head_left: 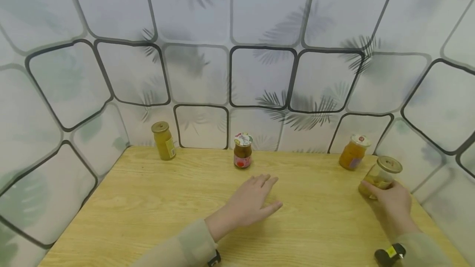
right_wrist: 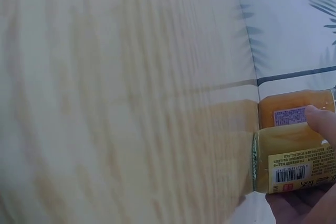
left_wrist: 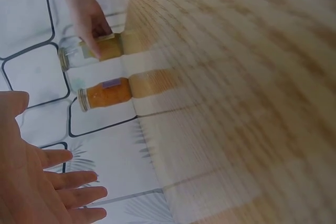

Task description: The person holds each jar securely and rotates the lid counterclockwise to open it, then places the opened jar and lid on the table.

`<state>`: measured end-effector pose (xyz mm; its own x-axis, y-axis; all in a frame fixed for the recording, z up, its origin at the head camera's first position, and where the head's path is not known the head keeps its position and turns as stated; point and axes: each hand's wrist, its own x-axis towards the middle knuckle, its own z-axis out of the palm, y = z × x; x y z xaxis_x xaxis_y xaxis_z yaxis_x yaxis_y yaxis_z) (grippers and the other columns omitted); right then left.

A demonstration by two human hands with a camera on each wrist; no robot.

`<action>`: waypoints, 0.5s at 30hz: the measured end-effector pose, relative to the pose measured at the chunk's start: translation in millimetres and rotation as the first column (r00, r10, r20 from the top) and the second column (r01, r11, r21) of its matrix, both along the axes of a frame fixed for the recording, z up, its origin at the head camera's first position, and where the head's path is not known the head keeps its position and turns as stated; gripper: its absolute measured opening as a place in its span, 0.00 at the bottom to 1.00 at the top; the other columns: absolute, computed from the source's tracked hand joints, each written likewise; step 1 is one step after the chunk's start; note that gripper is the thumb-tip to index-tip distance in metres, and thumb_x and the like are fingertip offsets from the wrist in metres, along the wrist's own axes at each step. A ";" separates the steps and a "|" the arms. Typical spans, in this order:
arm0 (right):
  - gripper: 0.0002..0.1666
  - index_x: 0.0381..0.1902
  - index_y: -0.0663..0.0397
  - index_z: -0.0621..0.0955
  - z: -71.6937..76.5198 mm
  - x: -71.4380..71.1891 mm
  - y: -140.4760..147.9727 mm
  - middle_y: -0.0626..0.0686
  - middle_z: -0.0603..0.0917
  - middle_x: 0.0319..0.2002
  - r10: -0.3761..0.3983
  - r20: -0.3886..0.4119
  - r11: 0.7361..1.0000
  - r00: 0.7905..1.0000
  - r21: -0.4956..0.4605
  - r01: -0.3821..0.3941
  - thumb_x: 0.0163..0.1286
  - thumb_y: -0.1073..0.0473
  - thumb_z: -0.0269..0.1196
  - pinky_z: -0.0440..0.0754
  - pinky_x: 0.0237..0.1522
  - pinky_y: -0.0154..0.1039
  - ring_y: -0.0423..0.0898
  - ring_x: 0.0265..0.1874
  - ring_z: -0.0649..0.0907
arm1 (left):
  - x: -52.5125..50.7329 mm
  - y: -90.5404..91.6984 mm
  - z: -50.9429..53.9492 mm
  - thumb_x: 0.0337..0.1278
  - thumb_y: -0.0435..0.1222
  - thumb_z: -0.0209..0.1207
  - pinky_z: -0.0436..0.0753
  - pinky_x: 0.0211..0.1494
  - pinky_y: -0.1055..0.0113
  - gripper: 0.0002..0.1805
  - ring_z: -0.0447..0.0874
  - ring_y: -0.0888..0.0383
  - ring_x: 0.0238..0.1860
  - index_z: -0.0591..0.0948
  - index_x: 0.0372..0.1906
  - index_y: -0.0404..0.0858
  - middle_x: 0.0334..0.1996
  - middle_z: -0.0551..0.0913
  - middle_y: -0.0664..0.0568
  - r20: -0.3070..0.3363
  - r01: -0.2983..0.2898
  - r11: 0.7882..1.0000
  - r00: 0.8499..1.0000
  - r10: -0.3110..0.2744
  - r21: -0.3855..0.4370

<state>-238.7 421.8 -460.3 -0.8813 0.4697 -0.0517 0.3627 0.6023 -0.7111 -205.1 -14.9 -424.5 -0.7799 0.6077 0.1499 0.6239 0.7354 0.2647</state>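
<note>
1. The right hand [head_left: 395,203], at the right of the head view, has its grip closed round a glass jar [head_left: 375,176]; thumb and fingers lie on opposite sides of the glass.
2. That jar stands upright at the right of the frame, with a gold-toned lid [head_left: 389,164], yellowish contents in its lower part and clear glass above. Whether its base touches the surface [head_left: 148,201] or sits barely off it, I cannot tell.
3. In the right wrist view, at lower right, the jar shows a yellow label [right_wrist: 291,174] with a barcode.
4. Just beside it, towards the upper left, stands an orange jar [head_left: 350,155] with a whitish lid; the left wrist view shows a gap between the two.
5. The left hand [head_left: 248,201], below the centre of the head view, has its grip wide open and holds nothing: fingers straight, thumb spread away.
6. Nearest to it, a little above in the frame, is a small brown jar [head_left: 242,154] with a pink label.
7. A yellow jar [head_left: 162,141] stands at centre left, well apart from the others, near the patterned wall [head_left: 263,77].
</note>
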 end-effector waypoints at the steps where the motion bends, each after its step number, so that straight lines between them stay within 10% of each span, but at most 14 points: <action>1: 0.53 0.64 0.81 0.72 0.7 0.0 0.2 0.80 0.77 0.64 0.001 0.004 1.000 1.000 0.013 -0.001 0.70 0.34 0.70 0.76 0.63 0.67 0.74 0.59 0.79 | 0.0 0.3 -0.2 0.80 0.61 0.47 0.68 0.84 0.49 0.40 0.71 0.45 0.79 0.64 0.82 0.41 0.78 0.70 0.41 -0.001 0.001 1.000 1.000 -0.001 -0.003; 15: 0.54 0.62 0.83 0.75 4.6 1.9 -1.9 0.80 0.81 0.59 0.032 0.017 0.997 0.999 0.075 -0.033 0.67 0.33 0.72 0.79 0.58 0.67 0.75 0.55 0.82 | 2.3 -0.4 0.9 0.81 0.61 0.45 0.68 0.84 0.49 0.39 0.71 0.45 0.78 0.64 0.82 0.40 0.78 0.71 0.41 -0.007 0.007 1.000 1.000 -0.007 -0.006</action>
<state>-236.8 419.9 -455.7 -0.8953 0.4443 -0.0317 0.3534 0.6654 -0.6576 -202.7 -15.2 -423.6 -0.7747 0.6138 0.1519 0.6306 0.7325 0.2563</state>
